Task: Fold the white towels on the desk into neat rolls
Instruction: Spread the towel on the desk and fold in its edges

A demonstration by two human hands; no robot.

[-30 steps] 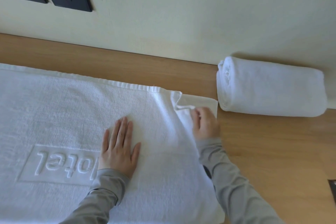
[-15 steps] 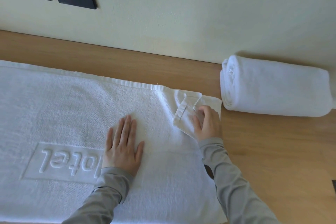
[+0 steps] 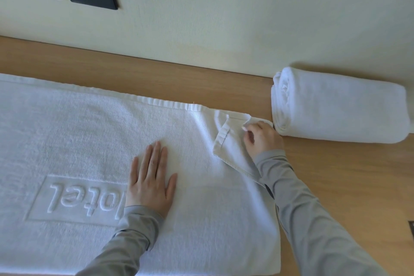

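The right hand (image 3: 262,139) has its grip pinched on the turned-over far corner of the hotel towel (image 3: 78,141) spread on the counter (image 3: 336,186), the left hand (image 3: 151,177) presses it flat and open; it looks soft and floppy, best held by its hem.

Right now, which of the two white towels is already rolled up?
The towel on the right, near the wall: it is a tight roll. The lettered towel lies spread flat.
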